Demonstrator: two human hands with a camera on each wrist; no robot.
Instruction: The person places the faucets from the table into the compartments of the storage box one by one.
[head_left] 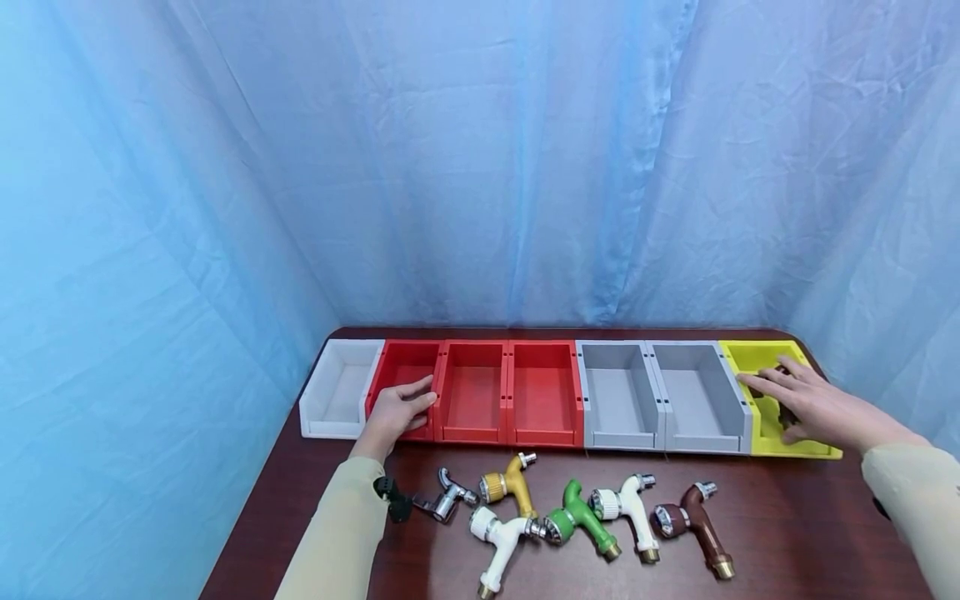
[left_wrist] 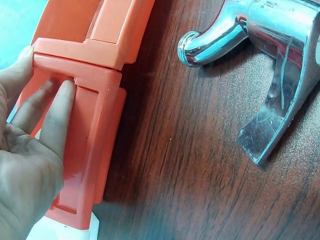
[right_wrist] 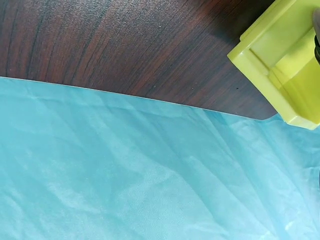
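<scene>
My left hand (head_left: 396, 415) reaches into the left-hand red bin (head_left: 411, 353). In the left wrist view the thumb lies over its side wall and two fingertips (left_wrist: 65, 92) press that wall from inside, so the hand pinches it. A chrome faucet (head_left: 447, 497) lies just in front of this hand. Over at the far right, my right hand (head_left: 825, 408) is down in the yellow bin (head_left: 806, 448), fingers curved around a dark faucet (head_left: 786, 415) mostly hidden beneath them. Only a black edge of it shows in the right wrist view.
Beside these bins stand a white bin (head_left: 318, 429), two more red bins (head_left: 474, 436) and two grey bins (head_left: 626, 440) in one row. Yellow (head_left: 516, 483), green (head_left: 581, 517), brown (head_left: 697, 525) and two white faucets (head_left: 504, 542) lie in front. Blue curtains (head_left: 480, 167) enclose the table.
</scene>
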